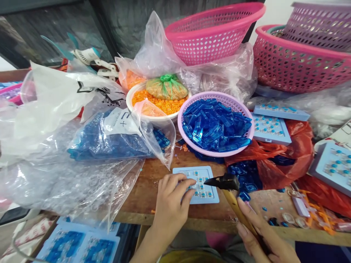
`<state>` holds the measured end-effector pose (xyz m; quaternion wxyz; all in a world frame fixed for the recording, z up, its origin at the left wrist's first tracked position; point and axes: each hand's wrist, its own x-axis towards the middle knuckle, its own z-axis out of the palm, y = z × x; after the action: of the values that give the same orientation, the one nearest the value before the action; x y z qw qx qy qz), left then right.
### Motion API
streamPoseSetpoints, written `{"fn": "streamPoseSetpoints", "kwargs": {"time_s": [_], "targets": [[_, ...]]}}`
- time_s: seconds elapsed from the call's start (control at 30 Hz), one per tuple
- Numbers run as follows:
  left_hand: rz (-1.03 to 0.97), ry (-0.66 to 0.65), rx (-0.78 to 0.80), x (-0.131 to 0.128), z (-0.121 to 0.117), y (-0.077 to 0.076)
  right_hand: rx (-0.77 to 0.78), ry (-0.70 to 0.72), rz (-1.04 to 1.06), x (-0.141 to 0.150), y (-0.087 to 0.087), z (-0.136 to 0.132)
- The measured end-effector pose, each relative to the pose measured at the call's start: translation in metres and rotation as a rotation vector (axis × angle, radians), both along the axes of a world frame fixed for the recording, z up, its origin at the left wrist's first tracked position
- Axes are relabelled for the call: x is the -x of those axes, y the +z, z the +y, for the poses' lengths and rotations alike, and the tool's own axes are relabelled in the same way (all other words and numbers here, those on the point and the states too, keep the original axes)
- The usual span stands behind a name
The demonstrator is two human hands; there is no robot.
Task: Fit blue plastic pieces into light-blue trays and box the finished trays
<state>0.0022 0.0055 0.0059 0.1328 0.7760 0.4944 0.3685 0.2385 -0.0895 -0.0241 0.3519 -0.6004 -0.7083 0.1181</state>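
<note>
A light-blue tray lies flat on the wooden table, set with several small clear pieces with blue centres. My left hand rests over its left side, thumb and forefinger closed around a small clear plastic piece that is partly hidden by the fingers. In my right hand is a hammer, gripped by its wooden handle. The dark hammer head is just above the tray's right part, its pointed end toward my left fingertips.
Behind the tray stands a lilac basket of blue plastic parts, beside a white bowl of orange pieces. Clear bags crowd the left. A red bag, filled trays and loose bits lie right. Pink baskets stand behind.
</note>
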Motion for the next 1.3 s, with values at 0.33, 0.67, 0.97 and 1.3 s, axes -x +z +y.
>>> {"fn": "streamPoseSetpoints", "kwargs": {"time_s": [0.33,0.67,0.97,1.3], "targets": [[0.057,-0.001,0.168,-0.007,0.014,-0.004,-0.046,0.013,0.074,0.02,0.02,0.012],[0.008,-0.02,0.291,-0.004,0.019,-0.002,-0.047,0.216,-0.059,0.017,0.018,0.021],[0.007,-0.035,0.269,-0.003,0.022,-0.002,-0.047,0.212,-0.117,0.016,0.014,0.021],[0.032,-0.017,0.199,-0.007,0.02,-0.006,-0.01,0.25,-0.125,0.022,0.012,0.026]]}}
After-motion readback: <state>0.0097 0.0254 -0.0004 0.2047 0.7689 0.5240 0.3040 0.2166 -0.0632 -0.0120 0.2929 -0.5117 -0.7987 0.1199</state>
